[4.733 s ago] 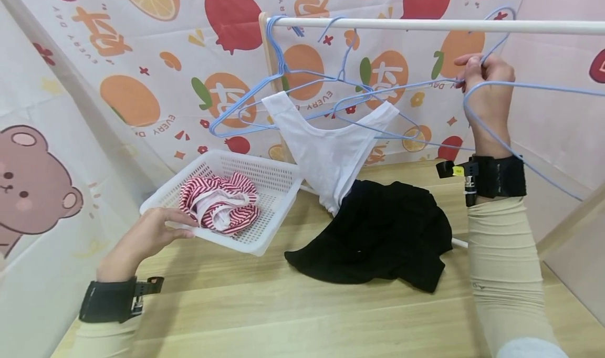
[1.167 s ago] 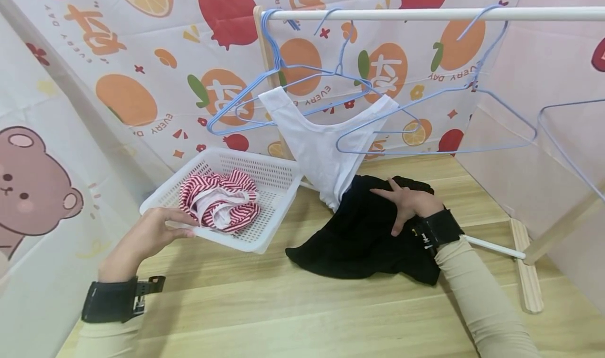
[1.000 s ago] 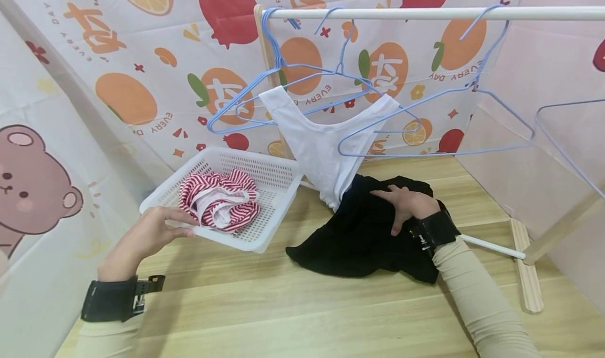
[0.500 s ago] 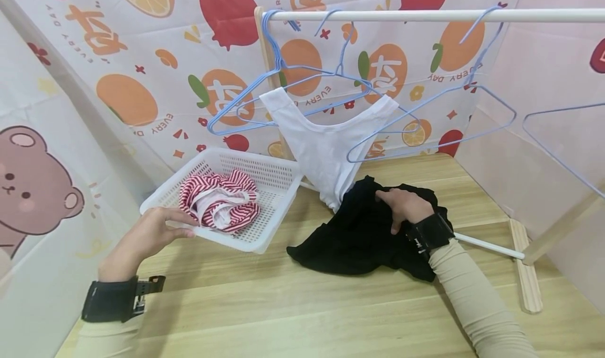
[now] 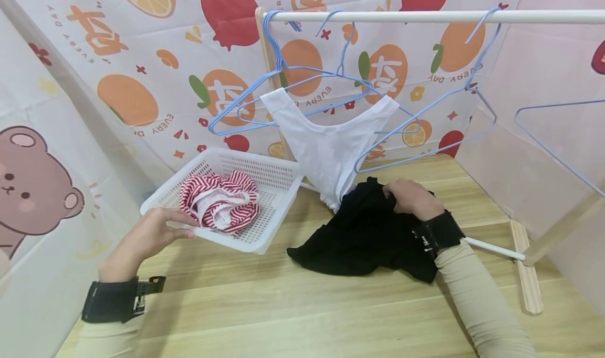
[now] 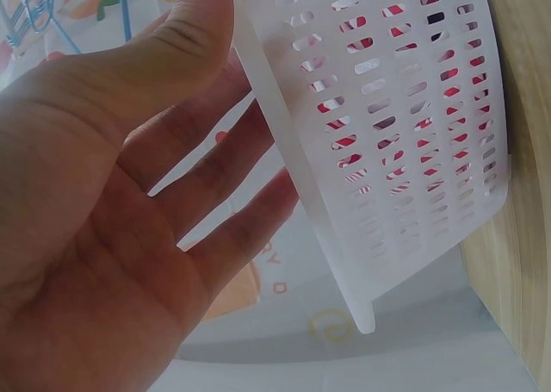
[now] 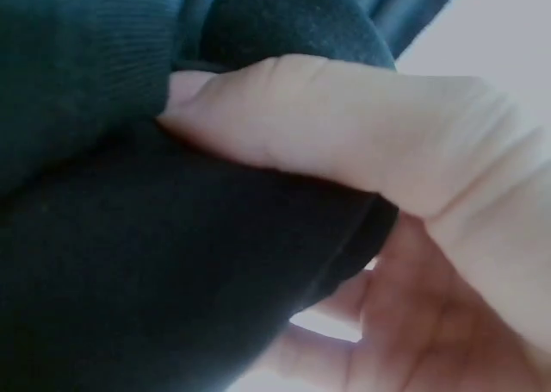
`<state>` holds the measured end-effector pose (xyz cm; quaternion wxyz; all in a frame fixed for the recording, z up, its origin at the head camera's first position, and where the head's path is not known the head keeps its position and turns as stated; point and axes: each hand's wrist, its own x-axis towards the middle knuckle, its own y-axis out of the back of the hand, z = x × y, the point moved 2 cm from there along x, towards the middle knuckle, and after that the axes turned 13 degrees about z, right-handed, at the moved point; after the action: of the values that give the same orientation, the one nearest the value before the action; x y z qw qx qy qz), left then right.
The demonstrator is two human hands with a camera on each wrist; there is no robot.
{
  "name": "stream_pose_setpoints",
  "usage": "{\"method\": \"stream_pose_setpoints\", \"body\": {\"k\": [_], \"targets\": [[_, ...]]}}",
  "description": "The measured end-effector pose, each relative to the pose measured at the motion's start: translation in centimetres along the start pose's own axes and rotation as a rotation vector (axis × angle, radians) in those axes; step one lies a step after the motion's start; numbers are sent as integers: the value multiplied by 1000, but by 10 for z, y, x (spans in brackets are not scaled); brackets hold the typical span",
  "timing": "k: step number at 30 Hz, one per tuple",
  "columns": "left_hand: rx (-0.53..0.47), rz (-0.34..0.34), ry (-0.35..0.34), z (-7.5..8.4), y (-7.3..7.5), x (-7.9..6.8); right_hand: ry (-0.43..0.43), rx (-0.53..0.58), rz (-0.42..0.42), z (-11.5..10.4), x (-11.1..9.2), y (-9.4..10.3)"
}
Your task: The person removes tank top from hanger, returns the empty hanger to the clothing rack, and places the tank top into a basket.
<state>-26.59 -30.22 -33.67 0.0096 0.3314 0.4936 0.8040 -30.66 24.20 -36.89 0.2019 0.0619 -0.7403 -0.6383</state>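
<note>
My left hand (image 5: 148, 237) holds the front left rim of a white perforated basket (image 5: 269, 231), thumb on one side and fingers on the other. A red-and-white striped garment (image 5: 222, 203) lies bunched in the basket. On the right, my right hand (image 5: 413, 198) pinches the upper part of a crumpled black garment (image 5: 364, 240) lying on the table. The right wrist view shows the thumb pressed into its fabric (image 7: 112, 263), beside a ribbed strip; some fingers are behind the cloth. A white tank top (image 5: 323, 148) hangs by its straps from a blue hanger (image 5: 340, 74), its lower end beside the black garment.
A white rail (image 5: 425, 17) crosses the top and carries several blue hangers. One bare hanger (image 5: 425, 161) hangs low above the black garment; part of another hanger (image 5: 562, 161) juts in at the right. The rack's wooden foot (image 5: 527, 274) stands on the wooden table (image 5: 264, 305).
My right hand has let go of a hanger, come down onto the black garment with spread fingers, then closed on the cloth. The low hanger has turned. My left hand keeps its place.
</note>
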Motion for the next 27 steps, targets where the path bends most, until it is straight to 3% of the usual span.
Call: {"method": "stream_pose_setpoints", "body": {"k": [6,9,11,16,19,27], "targets": [[0,5,-1,0,1,0,101,37,23,-12,-4,24],[2,0,11,-1,0,-1,142,46,-16,-22,-7,30],[5,-4,17,-2,-1,-1,139,67,-85,-29,-9,30],[6,-8,28,-1,-2,-1,33,161,-351,-45,-12,18],[7,-7,30,0,-1,-1,5,164,-434,-52,-12,9],[37,10,-2,1,-1,0,19,71,-407,-57,-9,-11]]}}
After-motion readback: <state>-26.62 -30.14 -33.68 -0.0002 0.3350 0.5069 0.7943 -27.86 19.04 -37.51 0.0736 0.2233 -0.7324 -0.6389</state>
